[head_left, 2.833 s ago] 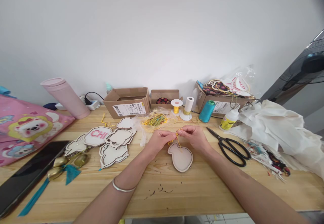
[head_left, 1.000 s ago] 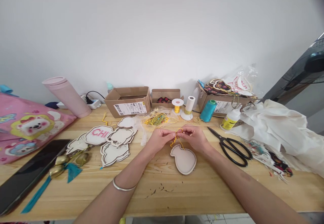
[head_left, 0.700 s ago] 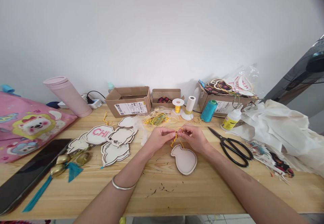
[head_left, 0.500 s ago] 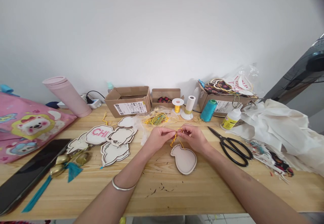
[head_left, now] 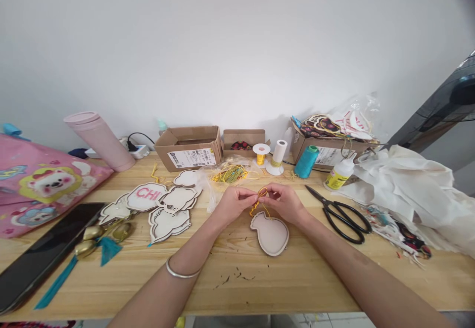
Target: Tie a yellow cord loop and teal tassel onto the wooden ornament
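Note:
Both hands meet at the middle of the table, pinching a yellow cord [head_left: 254,210] that forms a small loop above the fingertips. My left hand [head_left: 233,203] is closed on the cord from the left, thumb and forefinger together. From the right, my right hand [head_left: 285,202] pinches the same cord. Its lower end runs down to a pale gourd-shaped wooden piece [head_left: 272,236], which lies flat on the table just below the fingers. Whether a knot sits between the fingertips is hidden.
Black scissors [head_left: 343,216] and a glue bottle [head_left: 338,173] lie right of the hands. Several wooden shapes [head_left: 174,219] are at left, beside brass bells [head_left: 85,248] and a phone [head_left: 33,254]. Behind stand thread spools [head_left: 306,162] and cardboard boxes [head_left: 189,157]; white fabric [head_left: 404,179] is at far right.
The yellow loop above the fingertips has become larger and shifted slightly. My hands have barely moved, and the gourd-shaped piece lies in the same spot.

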